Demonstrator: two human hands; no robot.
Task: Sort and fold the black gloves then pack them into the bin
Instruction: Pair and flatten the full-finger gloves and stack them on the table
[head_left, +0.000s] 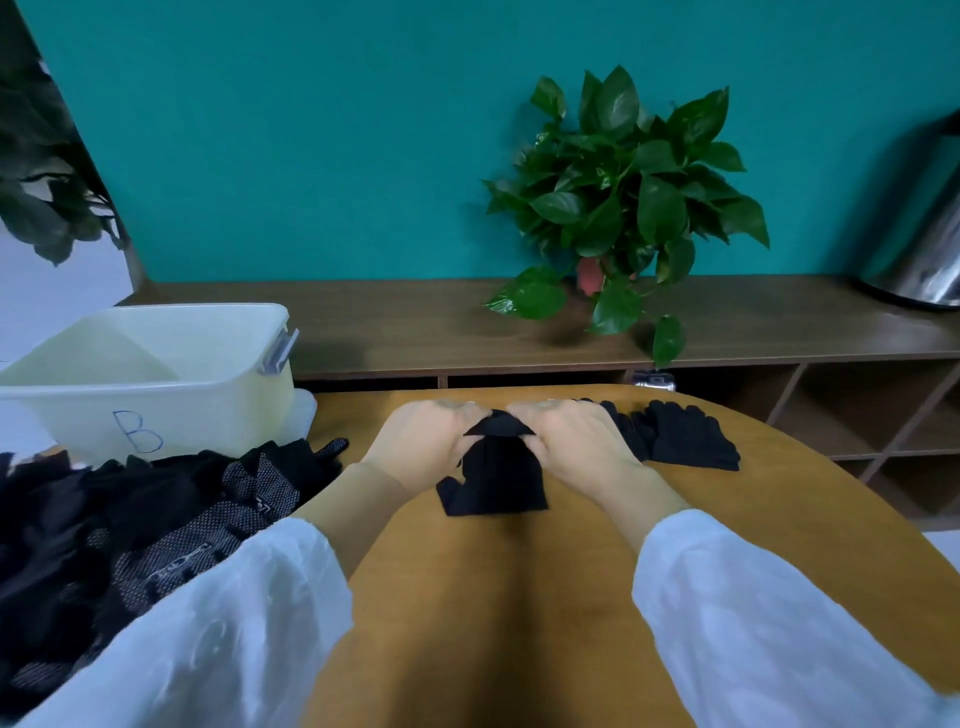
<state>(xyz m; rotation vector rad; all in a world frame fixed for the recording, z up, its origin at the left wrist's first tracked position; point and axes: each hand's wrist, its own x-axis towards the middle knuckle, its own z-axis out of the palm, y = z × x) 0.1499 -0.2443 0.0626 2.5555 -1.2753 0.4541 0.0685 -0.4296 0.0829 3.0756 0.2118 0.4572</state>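
At 9 o'clock I see a heap of black gloves (130, 525), some dotted white, spilling off the table (483, 597). At 10 o'clock, just behind it, sits the pale bin (156, 395) marked "B". Dead centre: my left hand (415, 447) and right hand (576, 441) both grip one black glove (493, 483) lying flat on the wood, thumbs and curled fingers pinching its far edge, raised into a folded peak between them. At 2 o'clock, more dark gloves (680, 431) just beside my right hand. Potted plant (623, 197) at 1 o'clock on the shelf (389, 322).
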